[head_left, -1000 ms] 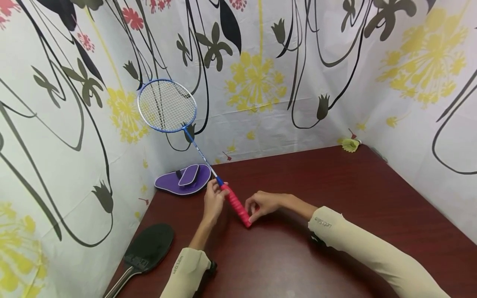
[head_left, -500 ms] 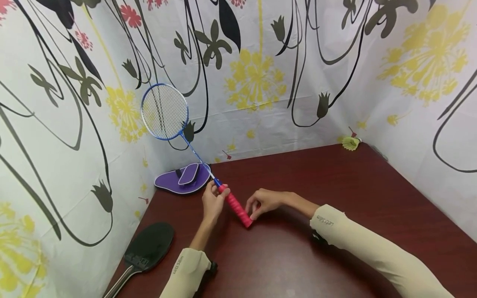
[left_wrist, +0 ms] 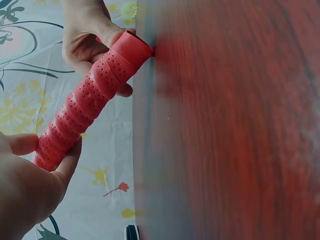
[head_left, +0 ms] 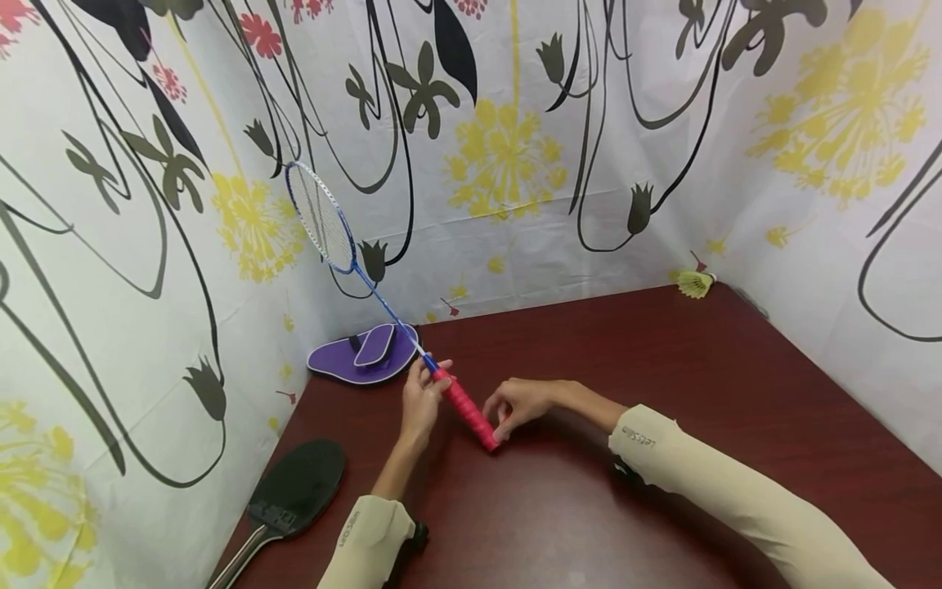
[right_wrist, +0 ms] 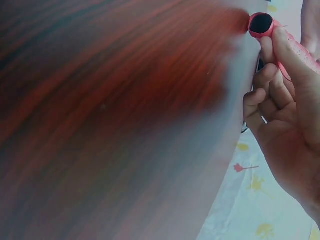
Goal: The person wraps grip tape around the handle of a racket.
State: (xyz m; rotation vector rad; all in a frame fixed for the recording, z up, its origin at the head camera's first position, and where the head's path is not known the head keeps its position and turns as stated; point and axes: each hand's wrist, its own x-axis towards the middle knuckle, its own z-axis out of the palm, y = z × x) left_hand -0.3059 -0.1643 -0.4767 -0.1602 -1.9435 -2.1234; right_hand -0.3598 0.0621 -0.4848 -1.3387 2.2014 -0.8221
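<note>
A blue and white badminton racket point(head_left: 320, 219) leans up to the left, its strung head seen at a steep slant before the patterned backdrop. Red perforated grip tape point(left_wrist: 82, 105) winds in overlapping turns along its handle. My left hand point(head_left: 422, 405) holds the handle's upper end between thumb and fingers, just below the blue cone. At the lower end, my right hand point(head_left: 524, 401) pinches the tape between thumb and index finger, the other fingers curled. In the right wrist view, the dark butt end point(right_wrist: 261, 24) shows inside a red rim.
A purple paddle case point(head_left: 361, 360) lies at the table's back left, behind the racket shaft. Nearer on the left is a black table tennis paddle point(head_left: 294, 491). One yellow shuttlecock point(head_left: 695, 284) rests in the far right corner of the brown table point(head_left: 625, 343).
The racket has turned about its shaft, so its head goes from nearly face-on to a narrow slant. Both hands stay in almost the same place on the handle.
</note>
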